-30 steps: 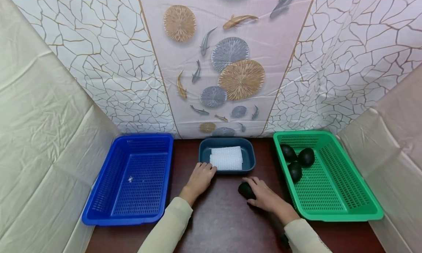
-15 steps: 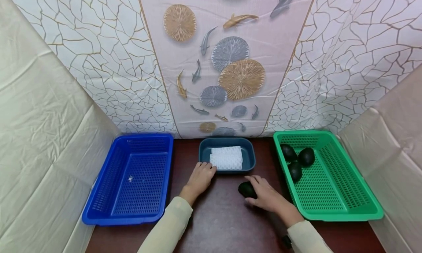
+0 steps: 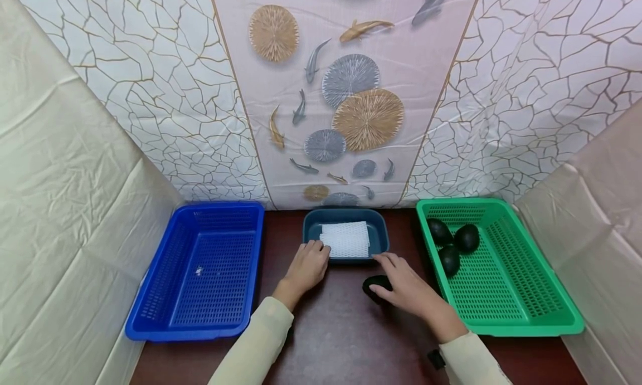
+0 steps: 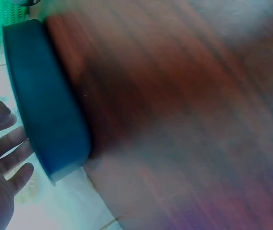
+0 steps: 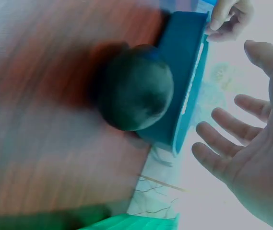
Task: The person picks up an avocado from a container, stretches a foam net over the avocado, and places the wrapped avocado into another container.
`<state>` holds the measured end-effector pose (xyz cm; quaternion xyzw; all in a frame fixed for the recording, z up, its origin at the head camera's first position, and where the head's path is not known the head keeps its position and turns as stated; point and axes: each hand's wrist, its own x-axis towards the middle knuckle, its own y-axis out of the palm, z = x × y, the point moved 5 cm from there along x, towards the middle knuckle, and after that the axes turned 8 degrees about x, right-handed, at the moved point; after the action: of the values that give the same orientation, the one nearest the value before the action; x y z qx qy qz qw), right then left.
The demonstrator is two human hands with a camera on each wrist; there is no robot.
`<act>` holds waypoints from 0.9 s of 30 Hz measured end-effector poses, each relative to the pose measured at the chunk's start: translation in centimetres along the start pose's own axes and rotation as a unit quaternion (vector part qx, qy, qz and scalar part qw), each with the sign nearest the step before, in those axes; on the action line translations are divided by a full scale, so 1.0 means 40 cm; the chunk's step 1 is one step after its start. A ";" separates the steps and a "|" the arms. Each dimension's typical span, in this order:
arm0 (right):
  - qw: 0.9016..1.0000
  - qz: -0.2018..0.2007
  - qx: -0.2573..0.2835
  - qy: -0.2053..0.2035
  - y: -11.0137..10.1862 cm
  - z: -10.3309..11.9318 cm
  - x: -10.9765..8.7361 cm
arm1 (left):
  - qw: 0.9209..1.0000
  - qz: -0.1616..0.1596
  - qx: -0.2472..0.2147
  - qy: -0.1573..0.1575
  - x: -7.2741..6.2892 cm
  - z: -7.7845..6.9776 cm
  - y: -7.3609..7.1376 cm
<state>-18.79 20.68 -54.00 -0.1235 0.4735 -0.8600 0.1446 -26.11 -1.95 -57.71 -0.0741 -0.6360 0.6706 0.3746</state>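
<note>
A dark avocado (image 3: 372,292) rests on the table in front of a teal tray (image 3: 382,234). My right hand (image 3: 408,289) is above and to the right of it. In the right wrist view the fingers of that hand (image 5: 256,129) are spread and apart from the avocado (image 5: 137,88). White foam net sleeves (image 3: 344,240) lie in the tray. My left hand (image 3: 307,267) is at the tray's front left corner, its fingertips over the rim beside the sleeves. From the left wrist, its fingers (image 4: 12,155) look loosely extended, partly hidden behind the tray wall (image 4: 50,100).
On the right stands a green basket (image 3: 506,330) with three dark avocados (image 3: 449,261) toward its left side. A blue basket (image 3: 190,336) is on the left, with a small white bit (image 3: 199,271) on its floor. A patterned cloth (image 3: 321,112) hangs behind.
My right hand has let go of the avocado and risen toward the tray, its fingers straightening. The avocado stays in place. My left hand has shifted slightly upward at the tray corner.
</note>
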 end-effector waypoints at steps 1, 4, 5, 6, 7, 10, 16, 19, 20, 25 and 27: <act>1.000 -0.003 0.000 -0.002 -0.004 0.003 0.004 | 1.000 -0.009 0.000 -0.001 0.004 0.002 -0.005; 1.000 -0.010 0.001 -0.015 -0.014 0.011 0.020 | 1.000 -0.026 -0.004 -0.006 0.019 0.006 -0.019; 1.000 -0.012 0.000 -0.017 -0.016 0.012 0.026 | 1.000 -0.025 -0.005 -0.009 0.025 0.007 -0.022; 1.000 -0.014 0.001 -0.018 -0.019 0.013 0.033 | 1.000 -0.021 -0.007 -0.012 0.030 0.009 -0.024; 1.000 -0.016 0.000 -0.019 -0.021 0.014 0.039 | 1.000 -0.014 -0.009 -0.015 0.037 0.010 -0.026; 1.000 -0.024 0.001 -0.018 -0.025 0.015 0.060 | 0.999 0.022 -0.014 -0.030 0.057 0.013 -0.025; 1.000 -0.018 0.023 -0.002 -0.018 0.006 0.101 | 0.995 0.092 -0.019 -0.040 0.097 0.004 -0.019; 0.999 -0.008 0.036 0.009 -0.012 -0.001 0.121 | 0.994 0.107 -0.016 -0.036 0.111 -0.003 -0.016; 0.999 -0.004 0.040 0.015 -0.011 -0.003 0.128 | 0.993 0.110 -0.015 -0.034 0.115 -0.005 -0.014; 0.997 0.010 0.062 0.037 -0.009 -0.009 0.158 | 0.992 0.126 -0.008 -0.029 0.120 -0.009 0.000; 0.997 0.012 0.066 0.044 -0.010 -0.011 0.167 | 0.991 0.131 -0.008 -0.031 0.120 -0.010 0.006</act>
<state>-25.19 18.80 -53.39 -0.0699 0.4233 -0.8921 0.1416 -29.38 1.25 -56.21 -0.1391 -0.6377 0.7104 0.2633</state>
